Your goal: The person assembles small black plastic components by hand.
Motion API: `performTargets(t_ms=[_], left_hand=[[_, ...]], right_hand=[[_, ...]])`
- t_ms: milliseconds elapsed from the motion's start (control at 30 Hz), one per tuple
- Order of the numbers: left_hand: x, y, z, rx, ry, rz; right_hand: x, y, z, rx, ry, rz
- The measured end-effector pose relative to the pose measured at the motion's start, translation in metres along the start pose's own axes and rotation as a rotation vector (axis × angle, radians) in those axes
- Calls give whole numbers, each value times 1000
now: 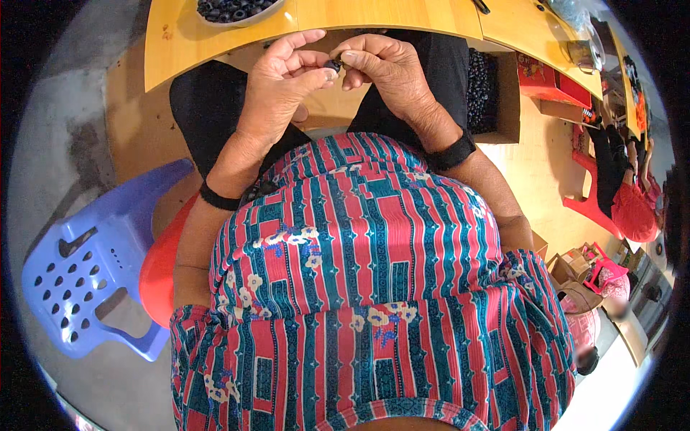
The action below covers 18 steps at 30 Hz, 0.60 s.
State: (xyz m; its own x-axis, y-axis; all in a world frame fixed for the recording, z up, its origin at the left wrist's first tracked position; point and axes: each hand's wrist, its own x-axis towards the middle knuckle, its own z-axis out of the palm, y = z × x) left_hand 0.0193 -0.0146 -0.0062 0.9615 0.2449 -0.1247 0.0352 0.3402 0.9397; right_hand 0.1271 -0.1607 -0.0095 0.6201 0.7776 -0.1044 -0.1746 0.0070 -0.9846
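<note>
Over my lap, close to the table's near edge, my two hands almost meet. My left hand [282, 80] pinches a small black round piece [333, 65] between thumb and fingers, with its other fingers raised apart. From the other side, my right hand [388, 72] is closed at the fingertips right beside that piece. Whatever those right fingertips grip is too small and hidden to make out. A white bowl [248, 21] of similar small black ring-like pieces stands on the yellow table [381, 16] beyond my left hand.
An open cardboard box [509, 108] of many small dark pieces sits under the table, right of my legs. Red boxes [553, 82] lie beyond it. A blue plastic chair [93, 266] stands at left. At far right another person [632, 208] sits; a clear cup [586, 54] is on the table.
</note>
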Motion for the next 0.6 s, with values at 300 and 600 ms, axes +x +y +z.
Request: performTargets(t_ms=[300,600], left_hand=[[0,5,2,13,12,18],[1,3,-2,21,6,51]], right_hand=[[0,-2,1,72,-1,30],[1,-1,2,75,19,31]])
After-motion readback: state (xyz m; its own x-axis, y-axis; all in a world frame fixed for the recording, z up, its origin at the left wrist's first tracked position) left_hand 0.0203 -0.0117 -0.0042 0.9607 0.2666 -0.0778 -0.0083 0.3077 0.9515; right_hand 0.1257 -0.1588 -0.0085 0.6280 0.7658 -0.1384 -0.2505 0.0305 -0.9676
